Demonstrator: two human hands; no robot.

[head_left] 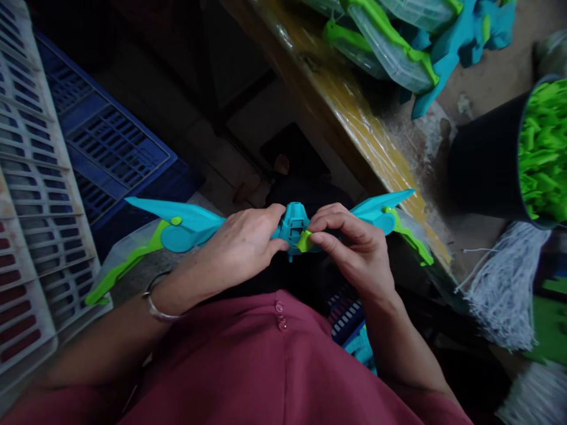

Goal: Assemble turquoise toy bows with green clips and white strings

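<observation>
While both hands meet at frame centre, left hand [241, 245] grasps the teal winged toy [293, 227] at its hub; right hand [354, 248] pinches a green clip [305, 241]. Black bucket [487, 168] at 3 o'clock.

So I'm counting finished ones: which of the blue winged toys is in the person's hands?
The winged toy over the lap, gripped at its centre by the left hand and right hand. The other winged toys lie piled on the table.

Small toy-assembly workshop: worn workbench [354, 112] wrapped in yellowed plastic, pile of identical teal-green winged toys [398, 47] on it, black bucket [482, 171] of green plastic parts [544, 147], stacked plastic crates [39, 195], bundled white strings [505, 289]
</observation>
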